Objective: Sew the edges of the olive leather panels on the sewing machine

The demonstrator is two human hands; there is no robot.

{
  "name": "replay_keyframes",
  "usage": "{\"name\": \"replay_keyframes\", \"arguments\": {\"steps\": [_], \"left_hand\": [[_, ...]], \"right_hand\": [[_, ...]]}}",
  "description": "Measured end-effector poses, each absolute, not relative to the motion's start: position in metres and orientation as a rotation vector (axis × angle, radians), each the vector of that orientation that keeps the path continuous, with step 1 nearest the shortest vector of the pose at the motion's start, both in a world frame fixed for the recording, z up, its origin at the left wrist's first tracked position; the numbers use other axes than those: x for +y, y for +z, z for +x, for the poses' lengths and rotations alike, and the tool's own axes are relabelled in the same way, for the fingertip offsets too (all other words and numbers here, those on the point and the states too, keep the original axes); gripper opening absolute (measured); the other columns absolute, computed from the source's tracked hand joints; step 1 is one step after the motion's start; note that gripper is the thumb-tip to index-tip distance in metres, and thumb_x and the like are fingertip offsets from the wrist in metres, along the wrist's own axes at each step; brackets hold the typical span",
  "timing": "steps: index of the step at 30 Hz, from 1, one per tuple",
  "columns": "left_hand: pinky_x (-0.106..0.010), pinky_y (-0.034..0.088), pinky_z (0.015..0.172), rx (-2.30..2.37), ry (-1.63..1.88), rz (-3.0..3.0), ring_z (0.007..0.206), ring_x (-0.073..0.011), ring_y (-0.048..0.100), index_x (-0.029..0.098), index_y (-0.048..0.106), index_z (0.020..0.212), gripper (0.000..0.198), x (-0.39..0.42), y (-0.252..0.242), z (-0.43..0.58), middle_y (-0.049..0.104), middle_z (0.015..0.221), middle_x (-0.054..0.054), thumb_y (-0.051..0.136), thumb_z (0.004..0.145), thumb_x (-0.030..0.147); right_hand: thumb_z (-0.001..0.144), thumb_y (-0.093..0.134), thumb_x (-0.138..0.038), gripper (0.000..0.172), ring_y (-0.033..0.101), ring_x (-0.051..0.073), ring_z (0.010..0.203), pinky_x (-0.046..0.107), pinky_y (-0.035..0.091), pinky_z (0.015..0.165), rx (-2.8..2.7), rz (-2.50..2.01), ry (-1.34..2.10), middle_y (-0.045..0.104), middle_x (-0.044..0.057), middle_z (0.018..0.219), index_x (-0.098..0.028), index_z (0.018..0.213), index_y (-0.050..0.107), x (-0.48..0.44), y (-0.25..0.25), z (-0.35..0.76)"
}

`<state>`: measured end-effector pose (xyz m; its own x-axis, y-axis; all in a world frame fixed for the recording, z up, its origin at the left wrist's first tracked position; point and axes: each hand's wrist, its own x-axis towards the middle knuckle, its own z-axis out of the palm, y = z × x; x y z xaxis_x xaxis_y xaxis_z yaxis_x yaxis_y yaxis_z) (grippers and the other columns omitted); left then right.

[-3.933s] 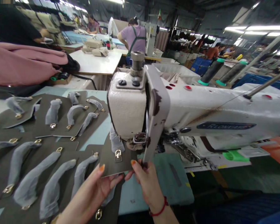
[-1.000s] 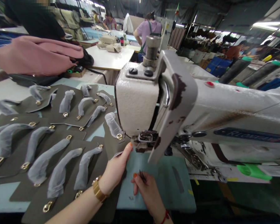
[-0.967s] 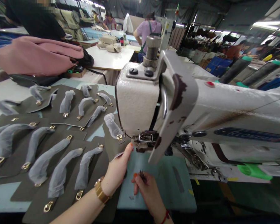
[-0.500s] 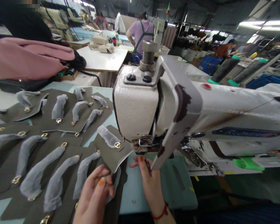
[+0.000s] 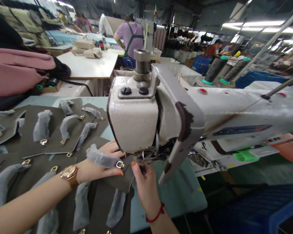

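Fingers of the left hand (image 5: 94, 172) spread flat on a dark panel (image 5: 120, 182), beneath its wrapped strap (image 5: 101, 158); those of the right hand (image 5: 146, 183) seem pinched on its right edge. The panel sits at the sewing machine's (image 5: 134, 117) left end. Its strap looks already fastened; stitching is hidden, so what remains is unclear. More strapped panels (image 5: 28, 130) lie left.

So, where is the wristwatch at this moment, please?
In the head view, left of centre: the wristwatch is on the left wrist, below and left of the sewing machine.
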<state>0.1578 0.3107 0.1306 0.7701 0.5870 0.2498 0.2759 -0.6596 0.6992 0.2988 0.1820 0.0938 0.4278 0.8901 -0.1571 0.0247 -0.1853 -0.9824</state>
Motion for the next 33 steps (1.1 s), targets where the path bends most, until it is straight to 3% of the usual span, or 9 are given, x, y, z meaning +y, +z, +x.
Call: {"name": "replay_keyframes", "arguments": {"steps": [4,11,15,19,22,25,29,33], "left_hand": [[-0.041,0.04,0.1,0.599,0.494,2.535,0.097,-0.0277,0.057,0.026,0.072,0.102,0.038,0.29,0.154,0.158,0.065,0.086,-0.007,0.059,0.077,0.051],[-0.043,0.047,0.084,0.786,0.374,2.738,0.093,-0.0303,0.056,0.024,0.064,0.119,0.04,0.266,0.145,0.158,0.062,0.098,-0.011,0.057,0.083,0.041],[-0.046,0.047,0.083,0.943,0.411,2.806,0.093,-0.0313,0.055,0.021,0.063,0.117,0.042,0.253,0.141,0.163,0.06,0.104,-0.013,0.055,0.083,0.043],[-0.052,0.04,0.094,0.981,0.441,2.802,0.101,-0.034,0.053,0.022,0.061,0.12,0.043,0.249,0.14,0.165,0.06,0.109,-0.013,0.056,0.083,0.043],[-0.046,0.038,0.101,0.864,0.441,2.709,0.107,-0.0308,0.054,0.027,0.061,0.121,0.039,0.253,0.136,0.163,0.061,0.116,-0.01,0.056,0.084,0.037],[-0.038,0.045,0.096,0.739,0.482,2.574,0.106,-0.0276,0.057,0.03,0.064,0.118,0.035,0.257,0.133,0.161,0.062,0.118,-0.008,0.055,0.084,0.034],[-0.038,0.047,0.095,0.747,0.511,2.446,0.104,-0.0276,0.06,0.031,0.067,0.113,0.032,0.259,0.131,0.161,0.064,0.114,-0.007,0.059,0.082,0.033],[-0.034,0.049,0.09,0.78,0.516,2.347,0.094,-0.0247,0.062,0.03,0.072,0.103,0.026,0.261,0.136,0.166,0.068,0.103,-0.006,0.065,0.079,0.035]], "right_hand": [[0.084,0.051,-0.042,0.033,0.034,0.01,0.055,0.023,0.029,0.05,-0.744,-1.479,1.063,0.041,-0.003,0.057,-0.016,0.063,0.05,0.176,0.082,0.302],[0.084,0.053,-0.047,0.035,0.055,0.016,0.067,0.024,0.044,0.059,-0.716,-1.41,1.165,0.06,0.003,0.067,-0.014,0.078,0.064,0.173,0.079,0.312],[0.086,0.054,-0.044,0.032,0.058,0.018,0.079,0.024,0.045,0.066,-0.828,-1.319,1.175,0.062,0.003,0.074,-0.014,0.084,0.066,0.172,0.087,0.324],[0.085,0.056,-0.046,0.035,0.049,0.013,0.066,0.021,0.037,0.058,-0.948,-1.465,1.13,0.053,-0.001,0.064,-0.015,0.068,0.059,0.159,0.09,0.334],[0.085,0.056,-0.046,0.037,0.043,0.01,0.058,0.022,0.032,0.053,-0.994,-1.486,1.187,0.052,-0.002,0.06,-0.015,0.066,0.059,0.143,0.086,0.335],[0.089,0.051,-0.046,0.038,0.051,0.013,0.06,0.023,0.036,0.057,-1.032,-1.431,1.257,0.062,0.001,0.063,-0.015,0.073,0.066,0.132,0.083,0.334],[0.091,0.049,-0.045,0.037,0.059,0.015,0.064,0.024,0.039,0.061,-1.011,-1.424,1.246,0.069,0.003,0.067,-0.016,0.08,0.07,0.13,0.085,0.332],[0.092,0.048,-0.044,0.041,0.059,0.014,0.065,0.023,0.04,0.064,-1.007,-1.407,1.22,0.07,0.003,0.068,-0.016,0.071,0.069,0.135,0.088,0.331]]}}
